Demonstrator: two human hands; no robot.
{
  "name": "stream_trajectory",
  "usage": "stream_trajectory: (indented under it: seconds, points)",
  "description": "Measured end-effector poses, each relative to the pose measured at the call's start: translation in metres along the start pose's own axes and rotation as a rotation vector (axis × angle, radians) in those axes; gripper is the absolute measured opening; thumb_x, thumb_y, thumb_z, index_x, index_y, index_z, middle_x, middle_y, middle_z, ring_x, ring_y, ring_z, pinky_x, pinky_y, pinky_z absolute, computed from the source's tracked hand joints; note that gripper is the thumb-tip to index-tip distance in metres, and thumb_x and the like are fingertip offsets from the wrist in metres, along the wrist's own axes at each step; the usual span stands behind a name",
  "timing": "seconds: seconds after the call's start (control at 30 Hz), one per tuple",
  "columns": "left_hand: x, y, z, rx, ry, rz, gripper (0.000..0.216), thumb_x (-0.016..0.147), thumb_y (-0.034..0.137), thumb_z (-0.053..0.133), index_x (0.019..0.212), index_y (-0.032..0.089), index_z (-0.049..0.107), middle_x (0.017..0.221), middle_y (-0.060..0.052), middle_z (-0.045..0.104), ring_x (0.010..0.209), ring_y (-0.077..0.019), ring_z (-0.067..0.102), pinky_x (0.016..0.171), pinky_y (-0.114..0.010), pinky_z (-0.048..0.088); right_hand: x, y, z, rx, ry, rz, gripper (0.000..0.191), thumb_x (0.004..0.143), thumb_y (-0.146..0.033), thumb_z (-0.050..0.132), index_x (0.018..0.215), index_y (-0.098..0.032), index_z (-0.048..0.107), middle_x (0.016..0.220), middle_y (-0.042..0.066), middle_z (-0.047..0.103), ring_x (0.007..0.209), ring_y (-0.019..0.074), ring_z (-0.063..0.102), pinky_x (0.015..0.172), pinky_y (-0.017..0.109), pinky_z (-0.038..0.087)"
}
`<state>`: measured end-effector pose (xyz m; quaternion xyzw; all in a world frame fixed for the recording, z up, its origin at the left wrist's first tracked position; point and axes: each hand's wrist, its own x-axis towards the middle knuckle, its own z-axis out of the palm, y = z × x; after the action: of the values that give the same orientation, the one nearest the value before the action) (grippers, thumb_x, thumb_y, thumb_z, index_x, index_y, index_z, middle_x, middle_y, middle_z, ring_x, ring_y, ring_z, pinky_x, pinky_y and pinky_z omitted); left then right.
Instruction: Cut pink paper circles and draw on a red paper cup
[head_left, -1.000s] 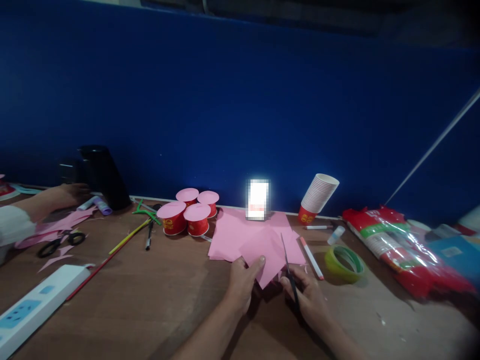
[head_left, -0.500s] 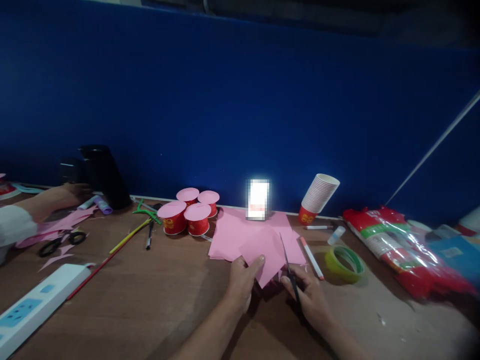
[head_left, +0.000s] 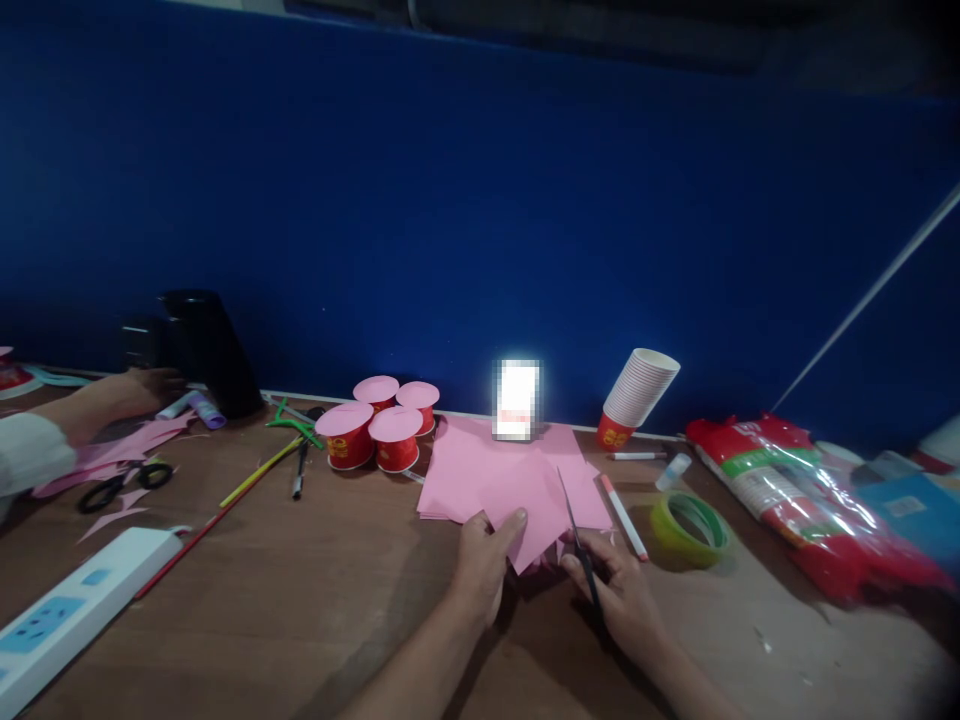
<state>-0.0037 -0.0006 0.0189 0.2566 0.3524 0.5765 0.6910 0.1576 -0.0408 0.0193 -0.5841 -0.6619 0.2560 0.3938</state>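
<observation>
L hand [head_left: 484,565] fingers [head_left: 512,522] pinched the pink paper piece [head_left: 536,510] above the desk [head_left: 315,600]; R hand [head_left: 622,595], wrapped round scissors [head_left: 576,530], sat just right, blades pointing away along the paper's right edge.

The flat pink paper sheet [head_left: 537,522] looks matt and smooth, like the brown wood-grain tabletop [head_left: 330,600]. The crinkled red plastic bag [head_left: 787,495] is glossy. The thin dark scissors [head_left: 571,520] have dull metal blades.

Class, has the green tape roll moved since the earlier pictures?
No. The green tape roll lies in the same spot beside the marker, right of it.
</observation>
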Motion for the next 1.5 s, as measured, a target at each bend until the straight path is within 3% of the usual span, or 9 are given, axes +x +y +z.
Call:
stream_trajectory:
  seconds: [0.5,0.83,1.17,1.37,1.5]
  points:
    - [-0.0009,0.0015,0.0015,-0.016,0.054,-0.037,0.041,0.055,0.038,0.081,0.079,0.01,0.066,0.071,-0.008,0.071,0.065,-0.0206,0.066,0.066,-0.035,0.054,0.0002,-0.0004,-0.0003,0.01,-0.025,0.006,0.031,0.083,-0.038,0.055,0.102,-0.017,0.068,0.073,0.002,0.065,0.066,0.0189,0.059,0.055,0.025,0.046]
    - [0.0025,-0.0032,-0.0022,-0.007,0.039,-0.021,0.039,0.06,0.039,0.078,0.083,0.01,0.064,0.073,-0.007,0.07,0.065,-0.0177,0.064,0.065,-0.032,0.053,-0.0004,-0.0019,-0.0015,-0.019,-0.03,0.003,0.035,0.085,-0.042,0.053,0.102,-0.016,0.067,0.066,0.0,0.06,0.059,0.0167,0.054,0.053,0.025,0.043]
    - [0.0025,0.0004,-0.0018,0.021,0.056,-0.027,0.037,0.063,0.037,0.077,0.086,0.011,0.064,0.076,-0.007,0.07,0.065,-0.0169,0.064,0.063,-0.031,0.053,-0.0003,-0.0015,-0.001,-0.031,-0.04,-0.004,0.034,0.084,-0.041,0.054,0.103,-0.017,0.068,0.08,0.005,0.068,0.073,0.0207,0.061,0.057,0.025,0.046]
    - [0.0024,0.0003,-0.0016,0.028,0.054,0.011,0.043,0.06,0.038,0.078,0.087,0.008,0.065,0.078,-0.01,0.07,0.068,-0.0183,0.064,0.065,-0.03,0.053,0.0001,-0.0032,-0.0017,-0.048,-0.057,0.012,0.037,0.085,-0.043,0.052,0.105,-0.016,0.068,0.08,0.004,0.067,0.071,0.0197,0.059,0.058,0.025,0.047]
    - [0.002,0.0002,-0.0012,0.024,0.061,-0.038,0.041,0.062,0.038,0.077,0.089,0.01,0.064,0.078,-0.01,0.07,0.065,-0.0184,0.063,0.06,-0.031,0.053,-0.0005,-0.0037,-0.0019,-0.052,-0.06,0.016,0.038,0.086,-0.044,0.051,0.104,-0.016,0.067,0.072,0.002,0.063,0.063,0.0176,0.056,0.056,0.025,0.045]
